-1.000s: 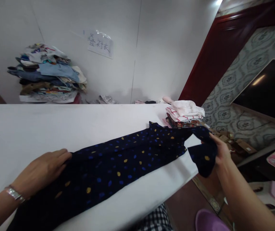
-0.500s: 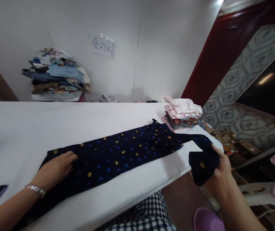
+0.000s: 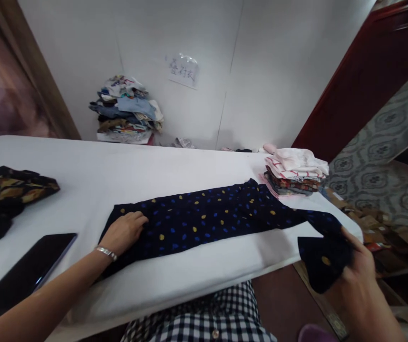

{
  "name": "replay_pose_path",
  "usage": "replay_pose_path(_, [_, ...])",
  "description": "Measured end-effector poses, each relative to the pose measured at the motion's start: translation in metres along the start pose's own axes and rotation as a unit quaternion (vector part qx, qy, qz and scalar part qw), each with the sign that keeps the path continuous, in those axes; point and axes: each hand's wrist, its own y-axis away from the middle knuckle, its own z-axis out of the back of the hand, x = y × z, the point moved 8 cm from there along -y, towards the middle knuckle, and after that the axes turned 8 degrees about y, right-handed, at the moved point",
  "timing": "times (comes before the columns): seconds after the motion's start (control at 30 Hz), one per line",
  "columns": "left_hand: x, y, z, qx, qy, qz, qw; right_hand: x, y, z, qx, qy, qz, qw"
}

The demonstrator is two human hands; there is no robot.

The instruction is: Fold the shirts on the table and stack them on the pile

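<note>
A dark navy shirt (image 3: 204,216) with blue and yellow spots lies lengthwise along the white table, folded into a long strip. On its left end rests my left hand (image 3: 127,230), fingers together and bent down into the cloth; the thumb and fingertips are partly hidden. My right hand (image 3: 361,266) grips the sleeve (image 3: 323,261) near its cuff, past the table's front right edge. The cuff hangs from my closed fingers, and the rest of the sleeve stretches back to the shirt.
Folded clothes (image 3: 296,171) are stacked at the table's right end. A black phone or tablet (image 3: 25,270) and a dark gold-patterned cloth (image 3: 14,199) lie at left. Behind the table stands a tall clothes pile (image 3: 129,109). Cardboard boxes (image 3: 378,228) are on the right.
The view has swung left, bringing more of the dark device and the gold-patterned cloth into sight. Both hands keep nearly the same places on the shirt and sleeve.
</note>
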Motion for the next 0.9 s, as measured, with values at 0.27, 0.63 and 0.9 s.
replay_pose_path(0.27, [0.003,0.008,-0.001,-0.007,0.045,0.033,0.998,0.023,0.007,-0.028,0.028,0.114,0.023,0.993])
replay_pose_path(0.63, [-0.090,-0.014,-0.004,0.014,0.690,0.127,0.713,-0.053,0.066,-0.286,0.440,0.312,-0.108,0.835])
replay_pose_path(0.9, [-0.108,0.013,-0.057,0.151,0.839,0.338,0.398,-0.141,0.026,-0.334,0.447,0.433,0.125,0.772])
